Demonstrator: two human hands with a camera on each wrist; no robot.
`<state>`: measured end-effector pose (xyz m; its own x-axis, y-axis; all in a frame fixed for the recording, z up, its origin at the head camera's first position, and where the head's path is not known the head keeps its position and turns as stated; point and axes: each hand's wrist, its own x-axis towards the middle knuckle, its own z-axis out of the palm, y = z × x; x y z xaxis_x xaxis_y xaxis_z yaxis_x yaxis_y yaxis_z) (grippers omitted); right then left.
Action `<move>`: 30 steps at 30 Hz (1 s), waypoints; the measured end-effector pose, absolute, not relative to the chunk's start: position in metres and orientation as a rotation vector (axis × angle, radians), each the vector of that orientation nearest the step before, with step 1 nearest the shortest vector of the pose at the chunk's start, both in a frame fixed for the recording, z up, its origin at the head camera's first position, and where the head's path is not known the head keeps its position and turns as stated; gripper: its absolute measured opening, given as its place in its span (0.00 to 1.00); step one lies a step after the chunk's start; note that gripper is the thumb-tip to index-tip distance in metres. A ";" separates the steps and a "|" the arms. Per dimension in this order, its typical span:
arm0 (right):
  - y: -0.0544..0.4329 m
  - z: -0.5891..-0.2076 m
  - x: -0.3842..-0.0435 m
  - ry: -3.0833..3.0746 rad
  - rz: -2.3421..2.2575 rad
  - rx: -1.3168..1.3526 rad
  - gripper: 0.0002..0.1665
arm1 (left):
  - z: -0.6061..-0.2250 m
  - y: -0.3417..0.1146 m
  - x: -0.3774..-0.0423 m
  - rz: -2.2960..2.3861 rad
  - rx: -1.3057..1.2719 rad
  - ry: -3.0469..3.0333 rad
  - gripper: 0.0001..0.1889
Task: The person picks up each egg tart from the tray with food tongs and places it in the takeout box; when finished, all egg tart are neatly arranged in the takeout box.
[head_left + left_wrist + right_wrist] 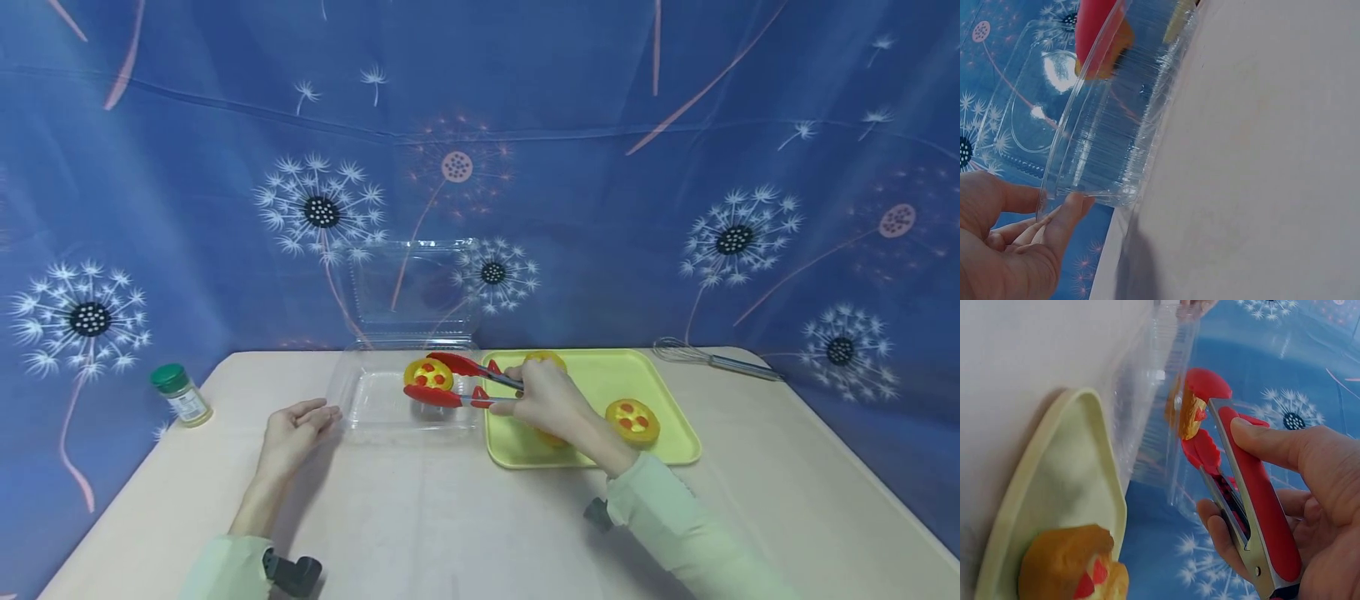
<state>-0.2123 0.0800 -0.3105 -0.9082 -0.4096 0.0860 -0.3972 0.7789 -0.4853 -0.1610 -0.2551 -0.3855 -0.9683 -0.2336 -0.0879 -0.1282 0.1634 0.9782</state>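
My right hand (551, 400) grips a pair of red-tipped tongs (1260, 494), thumb on one red handle and fingers round the other. Between the tong tips is a small toy pizza (429, 374), yellow with red pieces on top, above the right part of a clear plastic container (375, 425). That container's lid (412, 292) stands raised at the back. My left hand (296, 437) holds the container's left corner, thumb at the rim and fingertips against the outer wall in the left wrist view.
A pale yellow tray (667, 450) stands right of the container, bearing another toy pizza (632, 421) and more partly hidden under my right hand. Behind it lies a whisk (712, 358). A green-capped jar (182, 396) stands at the far left. A blue flowered curtain (585, 208) backs the table.
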 end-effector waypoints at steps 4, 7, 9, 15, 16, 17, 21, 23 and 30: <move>0.071 -0.315 -0.213 2.928 -0.799 -0.686 0.13 | -0.385 -0.254 -0.161 -1.941 0.366 -2.330 0.25; 0.064 -0.316 -0.214 2.922 -0.802 -0.696 0.15 | -0.385 -0.254 -0.161 -1.951 0.375 -2.321 0.25; 0.059 -0.316 -0.214 2.923 -0.797 -0.708 0.16 | -0.386 -0.254 -0.162 -1.969 0.381 -2.306 0.25; 0.047 -0.320 -0.219 2.918 -0.780 -0.739 0.15 | -0.386 -0.252 -0.162 -2.006 0.386 -2.267 0.26; 0.045 -0.321 -0.219 2.918 -0.771 -0.738 0.14 | -0.385 -0.252 -0.162 -2.012 0.384 -2.262 0.26; 0.043 -0.322 -0.220 2.917 -0.763 -0.739 0.14 | -0.385 -0.252 -0.162 -2.013 0.385 -2.261 0.26; 0.036 -0.323 -0.222 2.883 -0.769 -0.754 0.13 | -0.386 -0.252 -0.161 -2.012 0.387 -2.251 0.25; 0.032 -0.323 -0.223 2.845 -0.794 -0.757 0.13 | -0.386 -0.253 -0.161 -2.008 0.383 -2.240 0.25; 0.019 -0.324 -0.225 2.815 -0.794 -0.751 0.14 | -0.386 -0.254 -0.161 -2.038 0.361 -2.210 0.25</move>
<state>-0.2252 0.0190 -0.3237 -0.8692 -0.4941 0.0171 -0.4302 0.7388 -0.5187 -0.1607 -0.2536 -0.3856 -0.9651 -0.2503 -0.0770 -0.0970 0.0687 0.9929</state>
